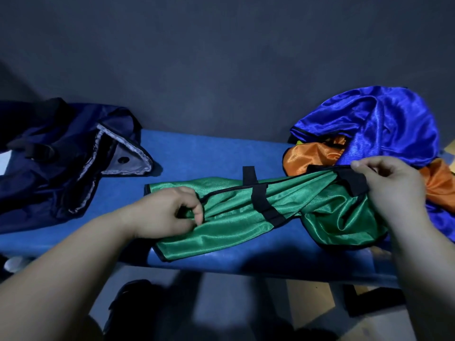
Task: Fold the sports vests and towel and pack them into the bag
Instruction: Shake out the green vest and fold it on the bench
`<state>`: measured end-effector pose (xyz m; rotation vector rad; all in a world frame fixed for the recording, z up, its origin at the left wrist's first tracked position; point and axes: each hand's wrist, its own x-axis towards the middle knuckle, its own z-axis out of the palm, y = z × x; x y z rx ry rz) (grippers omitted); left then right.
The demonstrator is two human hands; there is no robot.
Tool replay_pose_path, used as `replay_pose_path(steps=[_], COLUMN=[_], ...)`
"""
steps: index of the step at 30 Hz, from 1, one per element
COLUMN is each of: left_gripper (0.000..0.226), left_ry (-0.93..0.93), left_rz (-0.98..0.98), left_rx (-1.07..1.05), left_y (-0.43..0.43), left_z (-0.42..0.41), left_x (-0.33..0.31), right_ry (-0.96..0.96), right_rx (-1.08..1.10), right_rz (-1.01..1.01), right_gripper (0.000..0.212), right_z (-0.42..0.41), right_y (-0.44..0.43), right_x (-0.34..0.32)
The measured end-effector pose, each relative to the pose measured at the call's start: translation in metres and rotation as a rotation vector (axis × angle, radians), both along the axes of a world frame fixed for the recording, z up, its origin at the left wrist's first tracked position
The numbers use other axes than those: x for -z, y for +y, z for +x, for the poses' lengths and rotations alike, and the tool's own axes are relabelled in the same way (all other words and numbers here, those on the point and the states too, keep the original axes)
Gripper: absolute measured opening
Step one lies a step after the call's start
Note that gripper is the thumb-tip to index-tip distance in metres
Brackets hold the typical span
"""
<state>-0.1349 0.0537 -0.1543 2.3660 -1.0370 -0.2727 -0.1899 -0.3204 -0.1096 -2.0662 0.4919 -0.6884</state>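
Bare forearms reach over the near edge of the worktop (197, 153), and both hands hold the green vest (234, 225), which lies across the middle of the worktop towards its near edge. The left hand (170, 215) has a narrow grip, its fingers curled and pinching a gather of green cloth near the vest's left end. The right hand (394, 190) pinches the black-trimmed edge at the vest's right end and lifts it slightly off the surface. Held at both ends like this, the slippery fabric looks to be drawn out lengthwise, probably to take out slack and line up the edges before a fold. A black strap (263, 205) crosses the vest's middle, and the right end is bunched and not yet flat.

At the right end of the worktop a blue vest (374, 124) lies heaped over an orange vest (305, 156), both unfolded, just behind the right hand, likely waiting their turn. The bag (49, 173), dark navy, sits at the left end, well apart from the green vest, its flap thrown open to show a grey lining and a snap stud (121, 159), so it appears ready to receive the folded pieces. I cannot pick out a towel. No brand, label or writing is legible on anything.
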Motion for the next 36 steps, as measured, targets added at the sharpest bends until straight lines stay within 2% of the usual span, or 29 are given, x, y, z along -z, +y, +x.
replay_pose_path(steps=[1,3,5,8,12,15,17,20,23,25,28,31,32,34,35,36], left_gripper=[0.006,0.036,0.05,0.039,0.035,0.041,0.052,0.04,0.034,0.026,0.04,0.049,0.046,0.019,0.017,0.028], left_ry=[0.03,0.047,0.011,-0.048,-0.02,0.118,0.199,0.136,-0.054,-0.118,-0.148,-0.113,-0.103,-0.098,-0.08,-0.069], left_rz=[0.01,0.049,0.122,0.085,0.003,-0.211,-0.261,-0.144,0.063,0.039,-0.036,-0.018,0.0,0.029,0.041,0.038], left_rx=[0.028,0.03,-0.002,-0.032,-0.033,-0.087,-0.178,-0.205,-0.203,-0.223,-0.24,-0.171,-0.149,-0.128,-0.129,-0.128], left_y=[0.0,0.001,0.001,-0.001,-0.001,0.003,0.006,0.008,0.004,0.002,0.004,0.006,0.004,0.002,0.001,0.0], left_z=[0.0,0.0,0.001,0.003,0.007,0.008,0.009,0.01,0.006,0.006,0.01,0.012,0.01,0.005,0.003,0.003], left_x=[0.001,0.002,0.004,0.009,0.013,0.008,0.006,0.007,0.009,0.009,0.009,0.011,0.012,0.01,0.007,0.005], right_ry=[0.002,0.004,0.0,-0.001,-0.004,-0.01,-0.008,-0.009,0.0,0.001,-0.003,-0.004,-0.003,0.0,0.001,0.002], right_rx=[0.0,-0.001,0.002,0.007,0.0,0.003,0.001,-0.008,-0.005,-0.002,0.001,0.009,0.008,0.007,0.006,0.004], right_rz=[0.001,-0.003,-0.007,-0.014,-0.012,-0.01,0.001,-0.016,-0.04,-0.038,-0.028,-0.041,-0.041,-0.042,-0.043,-0.045], right_gripper=[0.009,0.007,0.009,0.014,0.015,0.013,0.009,0.01,0.008,0.008,0.007,0.009,0.009,0.009,0.009,0.009], right_z=[0.0,0.0,0.0,0.0,0.001,0.002,0.002,0.002,0.002,0.002,0.002,0.003,0.003,0.003,0.003,0.002], right_y=[0.0,0.0,0.0,-0.001,-0.002,-0.005,-0.005,-0.004,-0.003,-0.003,-0.003,-0.005,-0.005,-0.006,-0.007,-0.007], right_x=[0.0,0.0,0.001,0.002,0.002,0.005,0.005,0.005,0.004,0.003,0.004,0.006,0.006,0.006,0.006,0.006])
